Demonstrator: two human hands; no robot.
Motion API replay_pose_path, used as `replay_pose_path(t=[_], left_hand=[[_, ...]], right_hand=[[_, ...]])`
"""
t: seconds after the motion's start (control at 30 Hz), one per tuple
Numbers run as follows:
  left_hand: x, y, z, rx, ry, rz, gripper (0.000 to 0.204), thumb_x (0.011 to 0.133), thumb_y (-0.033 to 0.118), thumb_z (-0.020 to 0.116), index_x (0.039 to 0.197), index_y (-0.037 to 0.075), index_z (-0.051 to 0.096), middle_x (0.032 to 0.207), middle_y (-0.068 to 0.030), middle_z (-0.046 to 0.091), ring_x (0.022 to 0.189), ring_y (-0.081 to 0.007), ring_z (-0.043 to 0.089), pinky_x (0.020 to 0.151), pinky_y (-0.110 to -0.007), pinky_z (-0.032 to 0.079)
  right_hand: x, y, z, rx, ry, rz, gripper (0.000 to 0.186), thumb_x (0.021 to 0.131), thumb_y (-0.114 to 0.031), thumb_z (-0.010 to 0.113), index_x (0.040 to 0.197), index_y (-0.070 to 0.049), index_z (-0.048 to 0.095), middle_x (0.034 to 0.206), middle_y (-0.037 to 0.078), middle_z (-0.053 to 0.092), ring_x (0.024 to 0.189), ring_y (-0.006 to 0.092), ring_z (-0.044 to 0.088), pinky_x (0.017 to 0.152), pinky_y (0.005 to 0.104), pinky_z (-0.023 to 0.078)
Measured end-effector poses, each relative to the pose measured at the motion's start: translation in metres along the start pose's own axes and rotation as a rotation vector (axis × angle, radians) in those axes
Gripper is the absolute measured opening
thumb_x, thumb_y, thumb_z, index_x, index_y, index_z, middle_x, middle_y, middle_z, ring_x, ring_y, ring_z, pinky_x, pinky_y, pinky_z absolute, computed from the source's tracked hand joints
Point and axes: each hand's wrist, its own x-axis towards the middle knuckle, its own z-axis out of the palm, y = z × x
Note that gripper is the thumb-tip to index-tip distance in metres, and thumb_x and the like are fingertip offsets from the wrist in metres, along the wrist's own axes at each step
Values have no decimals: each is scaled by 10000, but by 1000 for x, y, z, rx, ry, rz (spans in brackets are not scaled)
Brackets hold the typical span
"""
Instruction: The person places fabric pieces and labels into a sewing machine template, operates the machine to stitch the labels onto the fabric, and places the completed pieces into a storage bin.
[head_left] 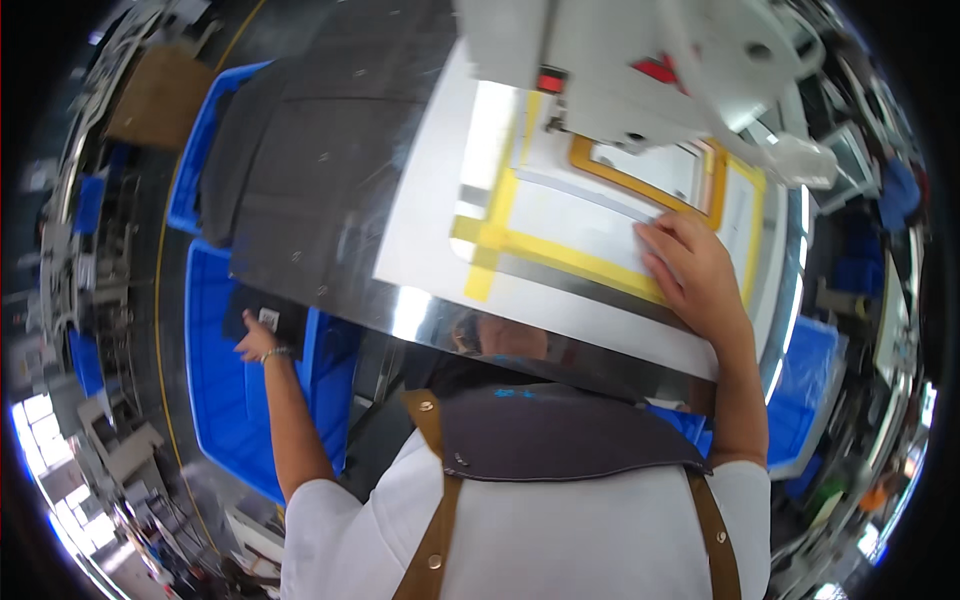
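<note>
My left hand (pixel 259 338) reaches out over a blue bin at the left, its fingers spread. Against it lies a dark fabric piece (pixel 285 315) with a small white label; a firm hold on it does not show. My right hand (pixel 692 265) rests on the white work surface, thumb apart from the fingers. The fingertips are beside an orange-yellow frame (pixel 640 182) and the end of a thin grey strip (pixel 585 195). Yellow tape (pixel 570 255) borders this area. Above the frame hangs the white head of a sewing machine (pixel 640 70), which hides part of it.
A large dark fabric sheet (pixel 320 160) covers the table's left part. Blue bins (pixel 215 370) stand along the left side, one filled with dark cloth. Another blue bin (pixel 800 390) stands at the right. A shiny metal edge (pixel 480 335) runs along the table's near side.
</note>
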Motion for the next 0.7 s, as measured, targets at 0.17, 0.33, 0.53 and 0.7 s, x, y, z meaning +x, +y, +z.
replay_pose_path(t=[0.17, 0.33, 0.53, 0.7], left_hand=[[-106, 130, -83, -448, 210, 1041, 857, 1011, 458, 766, 1564, -98, 420, 1661, -307, 295, 1545, -433, 347, 1183, -577, 444], [-298, 227, -158, -932, -713, 1430, 322, 1115, 130, 555, 1316, -85, 684, 1379, -198, 685, 1197, -273, 689, 1060, -359, 539], [-430, 239, -166, -387, -1466, 2021, 278, 927, 80, 792, 1191, 7, 749, 1157, -146, 732, 1085, -334, 691, 956, -408, 551], [-489, 231, -147, -434, -1571, 2109, 378, 856, 142, 869, 1190, 19, 740, 1126, -126, 694, 1042, -331, 660, 887, -402, 551]], right_hand=[[-12, 20, 0, 16, 168, 115, 196, 957, -101, 743, 1140, -38, 777, 1100, 125, 728, 1016, 330, 691, 871, 423, 574], [-11, 21, 3, 147, 160, 163, 229, 983, -118, 738, 1185, -14, 774, 1150, 135, 728, 1070, 332, 670, 899, 410, 554], [-13, 19, -7, 87, 121, 146, 219, 962, -147, 775, 1143, -24, 775, 1127, 122, 722, 1067, 325, 666, 908, 413, 547], [-24, 18, 16, 142, 139, 138, 257, 930, -190, 817, 1126, -37, 751, 1119, 127, 689, 1043, 339, 650, 890, 426, 540]])
